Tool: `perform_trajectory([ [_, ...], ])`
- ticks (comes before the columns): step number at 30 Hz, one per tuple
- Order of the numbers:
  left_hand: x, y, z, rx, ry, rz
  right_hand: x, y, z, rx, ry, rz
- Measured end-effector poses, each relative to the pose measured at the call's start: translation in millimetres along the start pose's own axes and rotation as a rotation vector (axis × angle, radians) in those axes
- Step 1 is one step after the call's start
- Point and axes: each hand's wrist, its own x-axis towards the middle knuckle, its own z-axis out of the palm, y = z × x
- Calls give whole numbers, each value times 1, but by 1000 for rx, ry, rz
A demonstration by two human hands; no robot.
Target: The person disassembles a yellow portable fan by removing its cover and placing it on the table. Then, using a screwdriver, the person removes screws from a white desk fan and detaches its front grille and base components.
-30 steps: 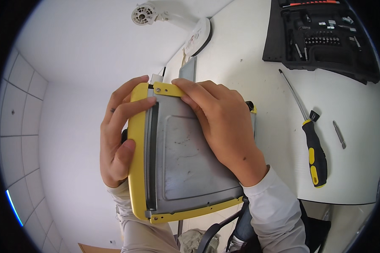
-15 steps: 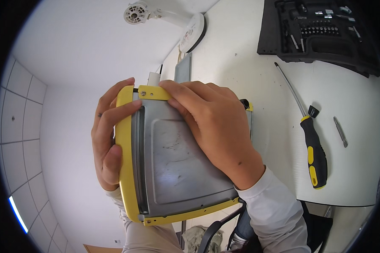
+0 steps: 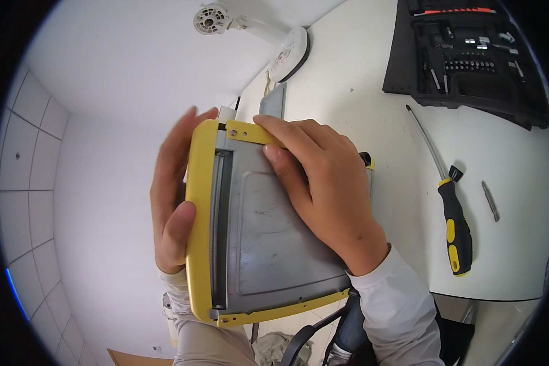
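In front of me is a boxy grey metal case (image 3: 280,238) with a scuffed flat panel and a long slot along its left side. A yellow end bar (image 3: 201,226) closes that left side, and a yellow strip (image 3: 245,132) with screws runs along the top edge. My left hand (image 3: 172,189) cups the end bar from outside, its thumb against the bar and its fingers mostly hidden behind. Over the top right lies my right hand (image 3: 335,183), thumb on the panel and fingers bent over the strip. Another yellow strip (image 3: 287,310) edges the bottom.
A black and yellow screwdriver (image 3: 454,226) lies on the white table (image 3: 402,244) at right, beside a loose bit (image 3: 490,201) and a small black piece (image 3: 455,173). An open bit-and-socket set (image 3: 470,61) is at far right. A white fan-like appliance (image 3: 290,55) stands behind.
The left fingers have come off the slot's upper end and moved behind the end bar. The case sits slightly farther right in view, and the right hand keeps its hold on the top strip.
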Motion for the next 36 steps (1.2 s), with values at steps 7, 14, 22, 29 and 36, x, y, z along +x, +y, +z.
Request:
perform_trajectory([
  [7,5,3,-15,-153,-207,-120,-1,2,8,57,29,-3],
  [14,16,1,-26,-1,-422,43,1,5,5,108,-10,60],
  [22,22,4,-35,23,-482,66,4,0,2,135,-49,116],
  [29,17,-3,-43,117,-479,126,-4,-7,3,143,-70,113],
  [36,27,-17,-53,289,-485,314,-8,6,19,198,-55,156],
])
